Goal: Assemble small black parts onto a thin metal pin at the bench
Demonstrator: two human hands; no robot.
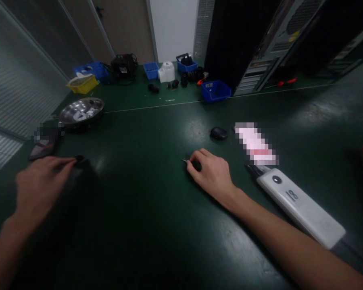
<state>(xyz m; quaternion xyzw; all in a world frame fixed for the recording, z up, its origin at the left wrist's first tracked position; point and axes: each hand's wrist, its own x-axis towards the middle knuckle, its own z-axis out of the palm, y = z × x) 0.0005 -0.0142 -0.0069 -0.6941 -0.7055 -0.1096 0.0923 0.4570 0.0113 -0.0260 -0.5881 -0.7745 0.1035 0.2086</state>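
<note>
Small black piece point(79, 158) is up in the left hand point(40, 183), thumb and forefinger pinched together on it, out toward the left edge of a dark green table point(139, 201); can't tell if it's touching the surface. The right hand point(213, 173) is around mid-table, well apart from the left one, fingers curled in and thumb and forefinger closed on a stubby dark tool with a thin metallic tip point(196, 165). Most of that tool is hidden by the fingers, tip pointing toward the left edge. Just past the right hand, toward the back edge, there's a rounded black mouse-shaped thing point(219, 133), and to its right a pixelated pink-and-white rectangle point(255, 143). Nearer the front you've got a long white box marked 18 point(302, 207), lying at a slant beside the right forearm. Over by the left edge, a round shiny metal bowl point(67, 114) has some whitish bits in it, and an open blue plastic bin point(220, 96) sits further toward the back edge.
</note>
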